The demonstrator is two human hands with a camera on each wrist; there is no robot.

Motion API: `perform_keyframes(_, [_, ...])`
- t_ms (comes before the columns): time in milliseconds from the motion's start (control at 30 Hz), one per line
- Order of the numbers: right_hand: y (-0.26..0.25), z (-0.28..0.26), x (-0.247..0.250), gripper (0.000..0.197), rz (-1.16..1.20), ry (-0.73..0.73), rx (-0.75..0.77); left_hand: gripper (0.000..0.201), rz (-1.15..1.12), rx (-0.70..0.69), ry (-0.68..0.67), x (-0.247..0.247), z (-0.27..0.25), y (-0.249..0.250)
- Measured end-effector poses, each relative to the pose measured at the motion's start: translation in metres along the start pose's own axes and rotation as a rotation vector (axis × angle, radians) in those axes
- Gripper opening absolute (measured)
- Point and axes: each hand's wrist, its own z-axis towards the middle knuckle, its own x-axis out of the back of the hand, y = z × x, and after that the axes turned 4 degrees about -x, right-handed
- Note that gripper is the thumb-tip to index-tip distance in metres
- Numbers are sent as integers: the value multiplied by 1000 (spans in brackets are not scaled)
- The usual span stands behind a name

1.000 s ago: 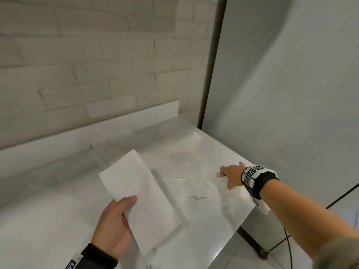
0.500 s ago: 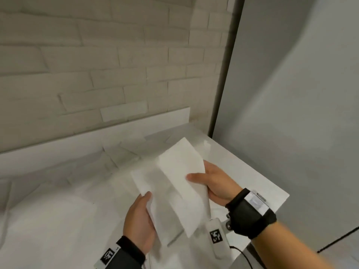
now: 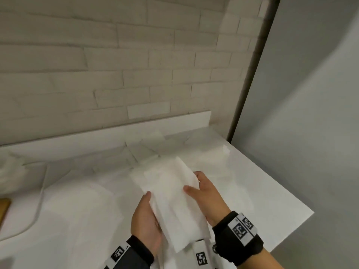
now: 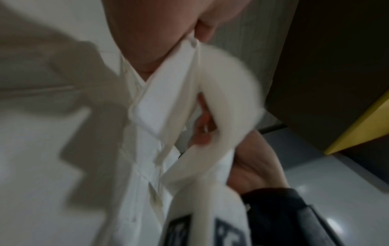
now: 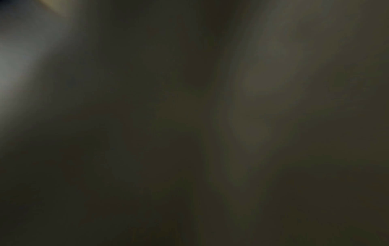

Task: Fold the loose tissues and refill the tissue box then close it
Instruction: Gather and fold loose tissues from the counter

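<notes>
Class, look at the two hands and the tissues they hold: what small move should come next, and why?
Probably square the edges of the held tissues. The left hand and right hand grip them from either side above the counter, the layers sit slightly offset, and more loose tissues lie behind. No tissue box is in view.

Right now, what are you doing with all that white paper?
A person is holding a small stack of white folded tissues between both hands over a white counter. The left hand grips the stack's near left edge, and the right hand holds its right side. More loose white tissues lie spread on the counter by the brick wall. No tissue box is clearly in view.
</notes>
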Motion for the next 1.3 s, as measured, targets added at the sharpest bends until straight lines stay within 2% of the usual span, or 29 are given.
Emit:
perform_keyframes(100, [8,-1,-12,16,-157,39,5,39,82,-82,-61,0,-2,2])
perform_keyframes(167, [8,-1,-18,13,-228,60,39,26,232,-179,-28,3,2,0])
perform_keyframes(267, [3,1,-20,7,-281,141,131,19,406,-286,61,5,8,2])
perform_keyframes(333, [-4,0,-17,4,-15,134,121,21,427,-319,82,6,10,6])
perform_keyframes(400, [-13,-3,-13,13,406,13,83,20,402,-343,88,5,9,12])
perform_keyframes(467, [-19,-6,-15,23,624,-93,59,21,395,-368,66,2,4,15])
perform_keyframes(500, [-19,-4,-19,24,614,-114,43,22,394,-376,39,0,2,15])
perform_keyframes(600, [-9,2,-37,21,335,-64,-36,23,414,-399,-37,-8,-9,11])
perform_keyframes(667, [-3,3,-45,23,229,-62,-57,25,474,-428,-67,-10,-14,7])
perform_keyframes(767, [-1,4,-42,43,349,-89,-7,15,622,-529,-57,-8,-13,8])
perform_keyframes(833, [-7,2,-33,49,415,-107,109,14,724,-638,-79,-7,-13,17])
perform_keyframes(933, [-14,-1,-27,28,367,-58,244,39,829,-761,-124,-3,-11,32])
perform_keyframes(1033, [-5,4,-37,15,340,34,194,63,916,-735,-109,4,3,34])
perform_keyframes(1167, [9,4,-53,7,204,56,117,51,1044,-648,-91,8,18,28])
perform_keyframes(1233, [7,3,-55,9,197,77,138,49,994,-661,-62,3,16,29])
perform_keyframes(1300, [-1,1,-54,9,223,101,198,55,904,-693,-43,1,12,33])
